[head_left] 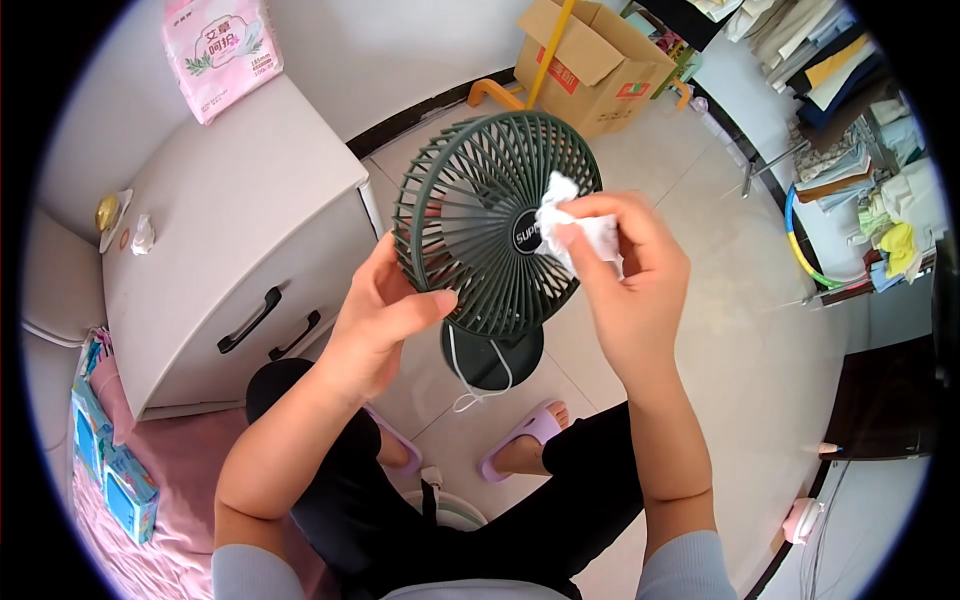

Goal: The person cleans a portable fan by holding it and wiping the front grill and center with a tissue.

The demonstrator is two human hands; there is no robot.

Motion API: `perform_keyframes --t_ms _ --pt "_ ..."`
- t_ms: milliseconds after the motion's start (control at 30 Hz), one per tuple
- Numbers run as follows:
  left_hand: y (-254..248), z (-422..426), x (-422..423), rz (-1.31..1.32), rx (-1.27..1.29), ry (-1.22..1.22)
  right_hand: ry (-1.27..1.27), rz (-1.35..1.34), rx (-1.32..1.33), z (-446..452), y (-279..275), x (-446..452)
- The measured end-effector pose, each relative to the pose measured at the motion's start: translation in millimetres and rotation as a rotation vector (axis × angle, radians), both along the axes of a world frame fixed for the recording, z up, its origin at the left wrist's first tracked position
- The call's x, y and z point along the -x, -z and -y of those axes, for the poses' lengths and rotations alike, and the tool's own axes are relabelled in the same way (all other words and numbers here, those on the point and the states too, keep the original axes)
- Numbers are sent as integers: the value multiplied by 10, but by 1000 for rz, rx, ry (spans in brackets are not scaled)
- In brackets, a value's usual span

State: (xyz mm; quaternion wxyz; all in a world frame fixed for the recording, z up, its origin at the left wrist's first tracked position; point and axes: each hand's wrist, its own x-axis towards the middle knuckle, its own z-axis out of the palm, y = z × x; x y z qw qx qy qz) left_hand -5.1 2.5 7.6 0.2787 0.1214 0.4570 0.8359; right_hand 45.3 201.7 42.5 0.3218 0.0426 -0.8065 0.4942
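Observation:
A dark green desk fan [470,255] is held up in front of me, its round slatted grille facing me and its base hanging below. My left hand [385,315] grips the lower left rim of the grille, thumb on the front. A crumpled white tissue [590,240] is pinched in my right hand [640,265], against or just in front of the right side of the grille, beside the lettered centre cap. A white cord [483,392] dangles in a loop by the fan's base.
At the left stands a pale cabinet [240,190] with black handles, bearing a pink pack [222,55] and a crumpled white scrap [143,236]. A cardboard box [590,75] sits by the wall. Clothes [850,150] fill the upper right. Blue packs [130,490] lie on pink bedding [195,480].

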Motion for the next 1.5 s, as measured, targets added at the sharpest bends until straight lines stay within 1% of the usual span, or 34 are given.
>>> perform_keyframes --t_ms 33,67,133,167,200,267,333,400,433,467,533,600,667,700,733,800,867,900,933,1000,1067,1133,1200,1267,1333,1367,1400,1467,1500 --pt "-3 5 5 18 -21 -15 -13 0 58 14 -27 -4" --pt "3 -1 5 19 -23 -18 -17 1 57 61 -9 1" --pt "27 -32 -13 -14 -63 -37 -48 11 188 176 72 9" --pt "44 -33 -30 -15 -63 -36 -27 -7 63 170 128 11" --pt "63 -34 -53 -48 -51 -24 -23 -7 62 191 120 -5" --pt "87 -41 -62 -78 -38 -12 54 -64 -174 267 106 -42" --pt "96 -37 -57 -65 -54 17 -56 -151 -222 342 150 -56" --pt "99 -33 -63 -58 -96 31 -89 -100 -254 476 140 -152" --pt "107 -30 -68 -58 -104 44 -96 -116 -272 468 126 -141" --pt "111 -28 -73 -56 -111 57 -94 -116 -271 421 114 -111" --pt "82 -41 -58 -99 -26 33 -44 -119 -280 278 81 -40" --pt "67 -46 -66 -104 -30 27 50 -41 -129 244 64 -24" --pt "76 -63 -74 -96 -52 31 56 -75 -223 288 58 -68" --pt "98 -59 -77 -85 -59 33 3 -100 -239 324 85 -92" --pt "125 -50 -75 -85 -58 34 -50 -125 -252 369 117 -118" --pt "168 -30 -68 -26 -97 57 -94 -74 -221 449 155 -162" --pt "140 -31 -57 -11 -61 61 -70 -85 -271 352 78 -107" --pt "116 -36 -58 -5 -46 46 6 -75 -270 286 72 -57" --pt "88 -38 -58 0 -34 29 59 -61 -221 213 87 -13" --pt "78 -38 -55 20 -38 21 57 -37 -191 196 90 -8" --pt "148 -36 -40 -37 -70 16 35 -103 -253 316 127 -72" --pt "156 -20 -37 -22 -99 14 -57 -100 -319 391 166 -142" --pt "163 -7 -25 -7 -123 22 -137 -68 -276 459 227 -179" --pt "173 18 -7 17 -50 17 -146 -69 -256 482 196 -178" --pt "138 4 -22 4 -35 -1 -78 -100 -324 401 146 -125" --pt "119 -1 -28 -8 -22 -21 -10 -158 -327 338 146 -68" --pt "111 -2 -33 -8 -26 -26 47 -115 -342 272 96 -52" --pt "107 -2 -39 -21 -38 -7 65 -99 -290 230 138 -47" --pt "120 4 -32 -29 -46 0 52 -139 -326 280 154 -56"
